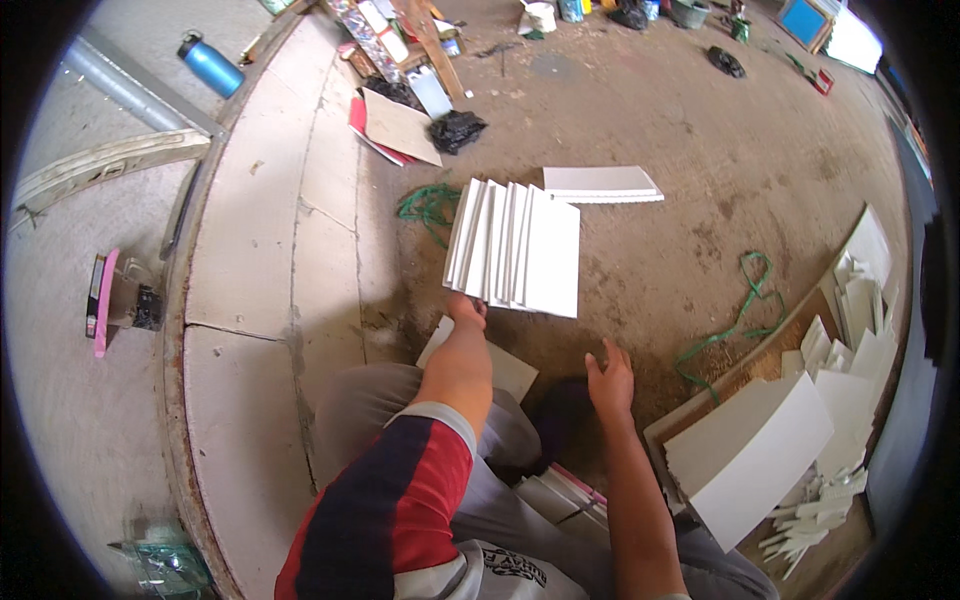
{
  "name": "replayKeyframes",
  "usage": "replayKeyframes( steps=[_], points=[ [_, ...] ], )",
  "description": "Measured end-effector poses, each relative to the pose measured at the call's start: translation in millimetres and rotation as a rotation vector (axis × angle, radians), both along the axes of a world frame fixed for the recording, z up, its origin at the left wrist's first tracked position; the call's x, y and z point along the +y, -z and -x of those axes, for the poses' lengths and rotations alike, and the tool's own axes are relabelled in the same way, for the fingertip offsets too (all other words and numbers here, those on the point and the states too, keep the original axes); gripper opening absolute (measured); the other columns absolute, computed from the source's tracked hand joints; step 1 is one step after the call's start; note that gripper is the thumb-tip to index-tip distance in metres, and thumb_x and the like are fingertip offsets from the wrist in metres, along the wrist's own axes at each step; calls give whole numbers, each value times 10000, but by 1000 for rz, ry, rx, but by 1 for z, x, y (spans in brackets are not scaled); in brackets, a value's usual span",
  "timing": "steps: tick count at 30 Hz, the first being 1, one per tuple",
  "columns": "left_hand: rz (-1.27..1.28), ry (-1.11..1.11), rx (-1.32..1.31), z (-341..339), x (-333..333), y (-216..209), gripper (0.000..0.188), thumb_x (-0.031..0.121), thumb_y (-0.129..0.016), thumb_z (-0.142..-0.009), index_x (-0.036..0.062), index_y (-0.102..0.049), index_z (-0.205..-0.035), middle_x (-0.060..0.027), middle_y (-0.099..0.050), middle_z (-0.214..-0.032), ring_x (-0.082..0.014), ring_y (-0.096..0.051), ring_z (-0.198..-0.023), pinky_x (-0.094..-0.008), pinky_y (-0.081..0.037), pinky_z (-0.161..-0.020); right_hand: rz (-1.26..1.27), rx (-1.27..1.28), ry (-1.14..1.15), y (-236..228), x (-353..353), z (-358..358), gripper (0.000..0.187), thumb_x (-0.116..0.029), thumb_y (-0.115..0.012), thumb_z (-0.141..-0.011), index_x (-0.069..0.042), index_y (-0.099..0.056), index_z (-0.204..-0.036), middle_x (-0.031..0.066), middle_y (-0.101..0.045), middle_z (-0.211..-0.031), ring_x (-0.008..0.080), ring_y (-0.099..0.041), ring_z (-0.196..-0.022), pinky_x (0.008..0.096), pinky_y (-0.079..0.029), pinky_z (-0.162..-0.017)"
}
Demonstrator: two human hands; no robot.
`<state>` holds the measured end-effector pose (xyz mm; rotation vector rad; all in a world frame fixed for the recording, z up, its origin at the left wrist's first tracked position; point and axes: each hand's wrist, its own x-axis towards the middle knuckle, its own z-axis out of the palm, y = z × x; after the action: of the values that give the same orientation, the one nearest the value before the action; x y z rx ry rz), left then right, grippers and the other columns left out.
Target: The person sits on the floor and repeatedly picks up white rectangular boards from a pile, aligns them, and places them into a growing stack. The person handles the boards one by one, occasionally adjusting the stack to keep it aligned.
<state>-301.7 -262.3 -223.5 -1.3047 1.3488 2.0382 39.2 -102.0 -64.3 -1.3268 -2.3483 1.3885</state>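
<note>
Several white rectangular boards (pixel 540 250) stand in a fanned, overlapping stack in front of me, their edges showing on the left. My left hand (pixel 468 311) is closed at the stack's near left corner; its fingertips are partly hidden there. Apart from the stack, to its near right, my right hand (pixel 612 378) hangs over the floor with fingers spread and nothing in them. Beneath my left forearm lies another white board (pixel 512 374). A single white sheet (pixel 600 183) rests on the floor just beyond the stack.
White offcuts (pixel 750 455) and strips are heaped at the right. Green twine (pixel 742 320) lies on the brown floor (pixel 720 180), with more beside the stack. A raised ledge (pixel 245 220) runs along the left; past it stands a blue bottle (pixel 210 65). Black plastic (pixel 457 131) lies farther off.
</note>
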Motion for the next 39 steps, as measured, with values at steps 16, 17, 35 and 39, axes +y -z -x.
replayKeyframes(
  steps=[16, 17, 35, 39],
  points=[
    [436, 79, 356, -54, 45, -48, 566, 261, -550, -1069, 42, -378, -1562, -147, -463, -1561, -321, -538, -1335, -425, -459, -1084, -79, -5, 4, 15, -7, -19, 538, -267, -735, -960, -14, -584, -1411, 236, -598, -1389, 399, -588, -1246, 476, -481, -1054],
    [510, 14, 387, -58, 40, -58, 547, 271, -576, -1066, 6, -433, -1522, -194, -509, -1518, -349, -539, -1338, -453, -450, -1096, -6, -22, -13, 6, -10, -16, 557, -294, -721, -970, -19, -567, -1428, 247, -581, -1424, 425, -537, -1348, 490, -438, -1134],
    [571, -79, 104, -253, 37, -132, 657, 218, -592, -1032, -3, -291, -1572, -278, -536, -1475, -427, -571, -1320, -506, -473, -1120, -204, 156, -57, -38, -38, -49, 514, -271, -755, -927, 20, -633, -1333, 249, -676, -1219, 372, -700, -973, 462, -557, -881],
    [270, -290, 210, -325, 36, -98, 570, 60, -635, -970, -38, -405, -1482, -271, -556, -1433, -386, -646, -1199, -475, -569, -982, -231, 283, -51, -44, -44, -58, 505, -280, -754, -917, 30, -653, -1302, 271, -698, -1219, 404, -705, -1017, 459, -558, -912]
  ],
)
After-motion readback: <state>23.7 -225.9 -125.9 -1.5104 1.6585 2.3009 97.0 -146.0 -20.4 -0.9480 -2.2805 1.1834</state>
